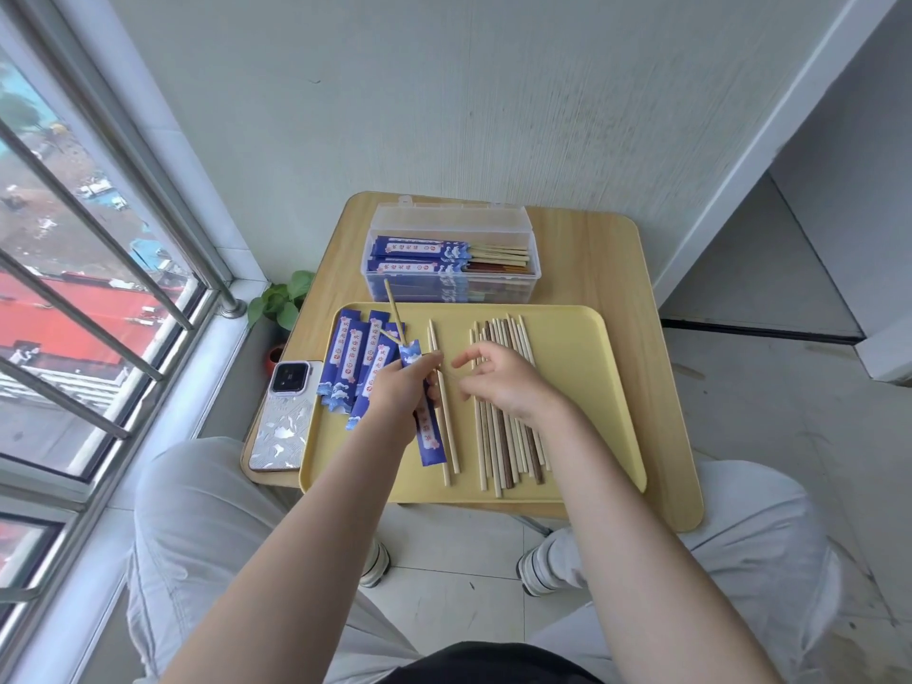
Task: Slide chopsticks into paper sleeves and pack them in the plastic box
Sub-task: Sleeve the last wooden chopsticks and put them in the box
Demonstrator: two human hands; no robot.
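Beside a barred window, a small wooden table carries a yellow tray at which a seated person works. On it the left hand grips a blue paper sleeve whose long axis runs near to far, with one chopstick sticking out of its far end towards the plastic box. The right hand hovers just to the right of it, fingers loosely curled and thumb near forefinger; whether it pinches anything is too small to tell. Two loose chopsticks lie touching the sleeve's right side, nearest the right hand, and the main bundle of chopsticks lies under that wrist, all parallel to the sleeve. Spare sleeves sit left of the left hand. The box beyond the tray, lid up, already holds filled sleeves. The left palm hides the sleeve's middle
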